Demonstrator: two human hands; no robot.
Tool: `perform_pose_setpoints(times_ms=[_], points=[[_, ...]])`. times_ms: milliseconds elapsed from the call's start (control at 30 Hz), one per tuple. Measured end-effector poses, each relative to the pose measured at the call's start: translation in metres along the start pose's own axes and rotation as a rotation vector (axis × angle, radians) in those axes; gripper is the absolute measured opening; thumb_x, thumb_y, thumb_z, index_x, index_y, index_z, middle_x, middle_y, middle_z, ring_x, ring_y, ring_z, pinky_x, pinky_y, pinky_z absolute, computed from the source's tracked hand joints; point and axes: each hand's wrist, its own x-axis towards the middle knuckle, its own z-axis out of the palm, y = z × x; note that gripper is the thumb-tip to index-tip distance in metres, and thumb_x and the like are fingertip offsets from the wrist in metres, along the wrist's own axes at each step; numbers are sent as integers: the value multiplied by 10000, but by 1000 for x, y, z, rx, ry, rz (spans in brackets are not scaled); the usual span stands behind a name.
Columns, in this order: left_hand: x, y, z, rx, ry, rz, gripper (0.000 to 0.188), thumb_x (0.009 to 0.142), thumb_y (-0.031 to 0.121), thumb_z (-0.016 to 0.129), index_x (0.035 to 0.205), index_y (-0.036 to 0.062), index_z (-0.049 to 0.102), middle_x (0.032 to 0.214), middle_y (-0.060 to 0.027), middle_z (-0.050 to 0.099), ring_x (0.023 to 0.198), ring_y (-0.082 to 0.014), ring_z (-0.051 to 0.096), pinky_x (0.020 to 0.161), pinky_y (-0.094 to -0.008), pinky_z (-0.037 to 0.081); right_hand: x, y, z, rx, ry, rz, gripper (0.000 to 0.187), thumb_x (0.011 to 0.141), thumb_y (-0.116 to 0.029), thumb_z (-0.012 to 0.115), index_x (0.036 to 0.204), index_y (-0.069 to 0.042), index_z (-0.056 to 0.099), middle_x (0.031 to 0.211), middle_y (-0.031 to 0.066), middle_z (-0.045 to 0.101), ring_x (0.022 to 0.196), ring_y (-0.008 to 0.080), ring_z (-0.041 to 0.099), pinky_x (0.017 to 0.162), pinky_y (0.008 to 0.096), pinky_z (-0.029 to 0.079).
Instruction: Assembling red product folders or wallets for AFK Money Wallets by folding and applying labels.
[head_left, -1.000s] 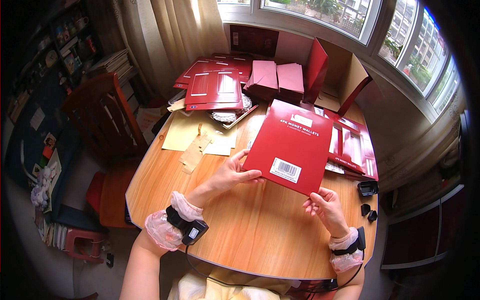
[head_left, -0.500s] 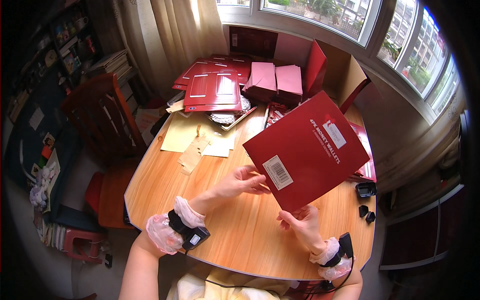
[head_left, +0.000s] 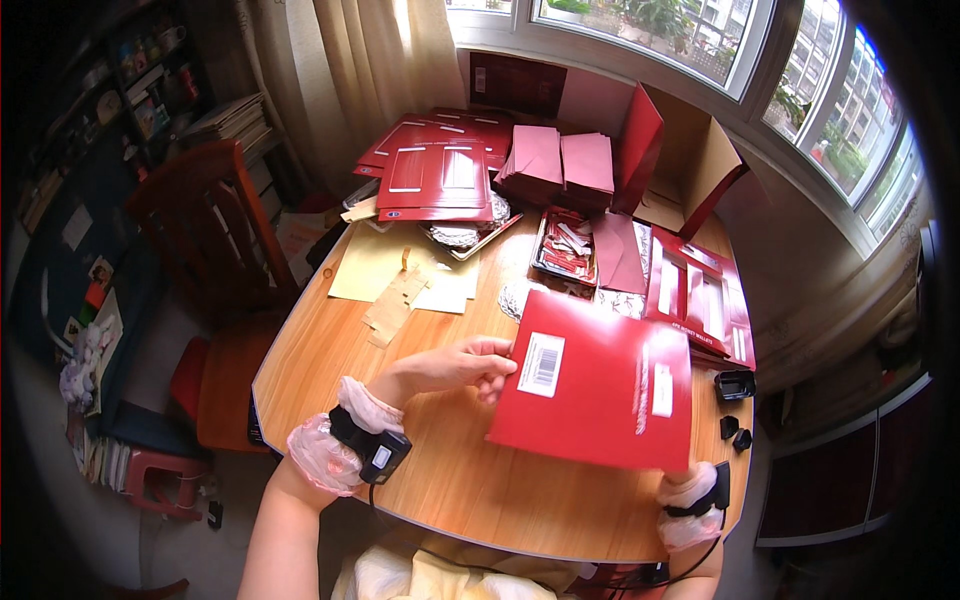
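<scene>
A flat red cardboard packet (head_left: 600,390) with a white barcode label and printing is tilted above the front right of the table. My left hand (head_left: 478,366) pinches its left edge between thumb and fingers, next to the barcode. At the packet's lower right corner, only the base of my right hand (head_left: 684,478) shows; the packet hides its fingers. Behind it on the table are a tray of small red and white pieces (head_left: 566,247), a pink-red sheet (head_left: 619,252) and flat red cut-out packets (head_left: 697,298).
Red packets (head_left: 436,180) lie piled at the back left, beside pink card stacks (head_left: 536,155). An open red box (head_left: 680,170) stands at the back right. Yellow paper (head_left: 370,265) and tan strips (head_left: 397,305) lie left. Small black parts (head_left: 735,384) sit at the right edge.
The red packet has swung round and come down nearer the table. My left hand has taken hold of its left edge. My right hand has moved right, its fingers now behind the packet.
</scene>
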Motion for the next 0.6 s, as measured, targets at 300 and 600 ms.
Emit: perform_pose_setpoints(times_ms=[300,600], points=[[-6,0,-15,212,71,-130,403,996,262,555,1337,47,551,987,15,646,744,-21,558,652,-202,471,34,-52,22,74,-223,339,449,1037,-299,443,1400,-38,402,946,119,690,829,159,681,729,273,555],[8,-6,2,640,227,212,259,925,205,675,1133,52,699,897,-50,729,806,-77,639,729,-238,509,23,-45,53,-250,-329,288,425,999,-122,535,1402,-61,415,896,66,685,772,84,643,664,202,512]])
